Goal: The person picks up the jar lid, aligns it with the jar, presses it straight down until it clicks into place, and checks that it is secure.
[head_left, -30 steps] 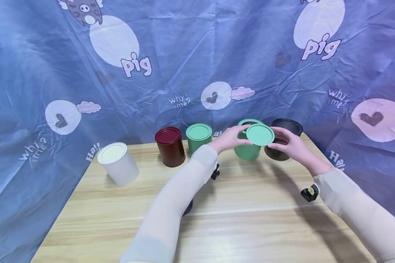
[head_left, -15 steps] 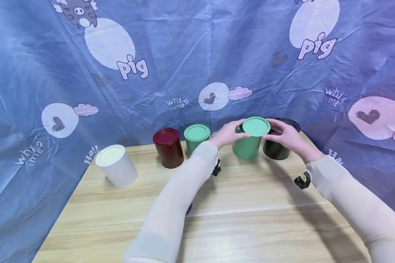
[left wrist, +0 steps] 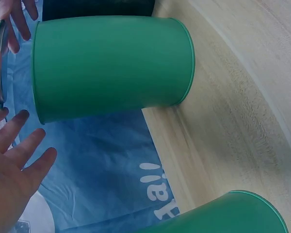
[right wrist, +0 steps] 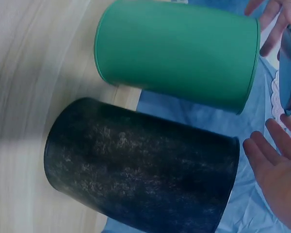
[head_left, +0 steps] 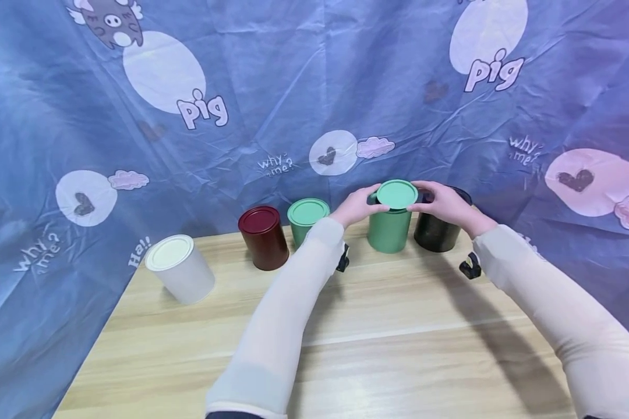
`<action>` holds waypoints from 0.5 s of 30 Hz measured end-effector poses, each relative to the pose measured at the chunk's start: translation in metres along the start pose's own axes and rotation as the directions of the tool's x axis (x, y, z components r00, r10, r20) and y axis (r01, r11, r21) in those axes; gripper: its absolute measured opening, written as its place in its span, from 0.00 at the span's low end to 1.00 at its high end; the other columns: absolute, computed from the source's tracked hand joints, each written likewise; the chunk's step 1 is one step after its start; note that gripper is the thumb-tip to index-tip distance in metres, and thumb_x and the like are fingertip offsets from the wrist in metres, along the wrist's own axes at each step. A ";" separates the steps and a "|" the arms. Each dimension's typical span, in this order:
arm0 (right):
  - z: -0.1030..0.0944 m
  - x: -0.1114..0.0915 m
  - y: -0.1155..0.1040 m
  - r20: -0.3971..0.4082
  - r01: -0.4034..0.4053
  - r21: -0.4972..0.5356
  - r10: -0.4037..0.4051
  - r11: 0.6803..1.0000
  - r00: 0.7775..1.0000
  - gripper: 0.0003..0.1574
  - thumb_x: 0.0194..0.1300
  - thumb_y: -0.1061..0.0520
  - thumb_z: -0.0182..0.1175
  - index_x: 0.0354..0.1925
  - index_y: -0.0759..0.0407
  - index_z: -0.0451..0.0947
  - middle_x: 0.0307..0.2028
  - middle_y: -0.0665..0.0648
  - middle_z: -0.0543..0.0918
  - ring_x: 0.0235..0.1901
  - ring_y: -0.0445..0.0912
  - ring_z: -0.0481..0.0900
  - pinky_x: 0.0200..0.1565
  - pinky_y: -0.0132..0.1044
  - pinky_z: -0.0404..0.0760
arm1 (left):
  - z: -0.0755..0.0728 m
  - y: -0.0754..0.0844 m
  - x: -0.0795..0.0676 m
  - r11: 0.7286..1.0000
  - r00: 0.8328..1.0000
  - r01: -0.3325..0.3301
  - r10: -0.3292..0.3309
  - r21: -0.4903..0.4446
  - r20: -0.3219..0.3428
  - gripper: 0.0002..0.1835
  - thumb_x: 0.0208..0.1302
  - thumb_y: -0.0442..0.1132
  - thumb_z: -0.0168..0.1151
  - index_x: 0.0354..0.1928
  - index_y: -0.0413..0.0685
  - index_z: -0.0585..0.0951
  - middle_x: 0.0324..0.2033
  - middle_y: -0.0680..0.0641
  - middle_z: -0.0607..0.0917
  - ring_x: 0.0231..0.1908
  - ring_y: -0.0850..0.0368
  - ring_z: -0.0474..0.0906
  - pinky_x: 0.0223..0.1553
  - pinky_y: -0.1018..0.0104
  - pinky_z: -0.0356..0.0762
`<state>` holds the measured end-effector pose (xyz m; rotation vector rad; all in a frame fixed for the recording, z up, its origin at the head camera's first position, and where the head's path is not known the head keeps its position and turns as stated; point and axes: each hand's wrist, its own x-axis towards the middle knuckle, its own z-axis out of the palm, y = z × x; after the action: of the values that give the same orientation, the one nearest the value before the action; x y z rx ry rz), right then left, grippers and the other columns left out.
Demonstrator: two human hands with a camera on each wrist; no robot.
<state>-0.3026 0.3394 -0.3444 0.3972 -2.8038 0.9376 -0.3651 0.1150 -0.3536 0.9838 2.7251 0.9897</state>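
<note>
A round light-green lid [head_left: 396, 194] is held level between both hands, just above the open top of a green canister [head_left: 389, 231]. My left hand [head_left: 357, 206] pinches the lid's left edge with thumb and fingertips. On the opposite edge, my right hand [head_left: 445, 203] grips it the same way. Both wrist views show the lid [left wrist: 1, 65] edge-on, with a gap between it and the canister's rim. The other fingers of the left hand [left wrist: 14, 170] spread below the lid's edge. A black canister [right wrist: 140, 165] stands right beside the green one, under the right hand.
Left of the hands stand a second green canister [head_left: 308, 215] with its lid on, a dark red canister [head_left: 264, 237] and a white canister [head_left: 180, 267]. All are on the wooden table [head_left: 377, 349], near its back edge. A blue printed cloth [head_left: 272, 116] hangs behind.
Both hands have carried the lid away from the person and over the green canister's mouth. The lid was in front of the canister and tilted; now it is nearly level. The head view has shifted slightly.
</note>
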 end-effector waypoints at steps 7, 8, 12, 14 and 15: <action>0.001 0.008 0.008 0.054 -0.048 -0.014 0.048 0.999 0.997 0.43 0.62 0.50 0.66 0.68 0.67 0.63 0.64 0.73 0.68 0.66 0.66 0.63 0.64 0.60 0.63 | 0.003 -0.003 0.005 0.999 0.999 -0.001 -0.001 0.047 0.037 0.40 0.66 0.52 0.61 0.73 0.41 0.59 0.71 0.44 0.65 0.70 0.50 0.61 0.71 0.63 0.59; 0.001 0.009 0.009 0.060 -0.048 -0.014 0.049 0.999 0.997 0.43 0.62 0.50 0.66 0.68 0.67 0.63 0.65 0.73 0.68 0.66 0.66 0.62 0.65 0.61 0.62 | 0.003 -0.004 0.006 0.998 0.999 -0.002 0.000 0.059 0.040 0.40 0.66 0.52 0.60 0.73 0.41 0.59 0.70 0.43 0.66 0.70 0.50 0.62 0.71 0.63 0.59; 0.000 0.015 0.010 0.085 -0.054 -0.025 0.056 0.998 0.995 0.44 0.62 0.49 0.66 0.68 0.67 0.63 0.66 0.73 0.67 0.67 0.66 0.62 0.66 0.60 0.61 | 0.004 -0.006 0.010 0.996 0.999 -0.005 0.001 0.093 0.042 0.39 0.67 0.51 0.60 0.73 0.39 0.59 0.70 0.42 0.66 0.70 0.50 0.62 0.71 0.64 0.58; -0.001 0.018 0.009 0.098 -0.049 -0.047 0.053 0.998 0.994 0.44 0.62 0.49 0.66 0.68 0.67 0.62 0.66 0.73 0.67 0.67 0.65 0.62 0.66 0.60 0.61 | 0.004 -0.007 0.012 0.995 0.999 0.000 -0.004 0.095 0.037 0.39 0.66 0.51 0.60 0.72 0.39 0.59 0.70 0.42 0.67 0.70 0.50 0.62 0.71 0.63 0.58; -0.002 0.019 0.008 0.104 -0.044 -0.057 0.050 0.997 0.993 0.44 0.62 0.49 0.66 0.68 0.68 0.62 0.66 0.73 0.67 0.67 0.65 0.62 0.66 0.60 0.61 | 0.004 -0.007 0.013 0.995 0.999 0.002 -0.006 0.099 0.033 0.39 0.66 0.51 0.60 0.72 0.39 0.59 0.70 0.42 0.67 0.70 0.50 0.62 0.71 0.63 0.58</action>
<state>-0.3234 0.3435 -0.3428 0.3858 -2.9396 0.8716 -0.3779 0.1213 -0.3592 0.9998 2.7714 0.8369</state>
